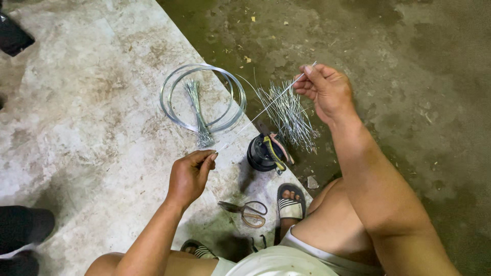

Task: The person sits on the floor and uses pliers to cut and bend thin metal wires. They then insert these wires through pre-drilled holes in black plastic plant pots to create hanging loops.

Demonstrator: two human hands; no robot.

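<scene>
1. The left hand point(188, 176) sits near the middle of the view, over a pale concrete slab point(76, 128). Its fingers are curled in, and thumb and forefinger pinch the near end of a thin straight wire point(261, 113).
2. The right hand point(327, 89) is held farther off and to the right, above a dark dirt floor point(409, 76). Its fingers are folded loosely, with thumb and forefinger pinching the far end of the same wire.
3. The wire runs taut between the 2 hands, slanting from near left up to far right, and its tip pokes out just beyond the right fingertips.
4. A coil of silver wire point(202, 97) lies flat on the slab, far from the left hand. Inside it rests a tied bundle of short wire pieces point(197, 110), its near end fanned out.
5. A loose heap of cut wire lengths point(289, 115) lies on the floor under the stretched wire, just left of the right hand.
6. A black round tool point(263, 152) with yellow and pink parts stands at the slab's edge, between the heap and the left hand.
7. Scissors point(245, 210) lie on the slab, near the left wrist, just left of a sandalled foot point(290, 202).
8. Dark shapes point(20, 230) sit at the left edge, near and far; I cannot tell what they are.
</scene>
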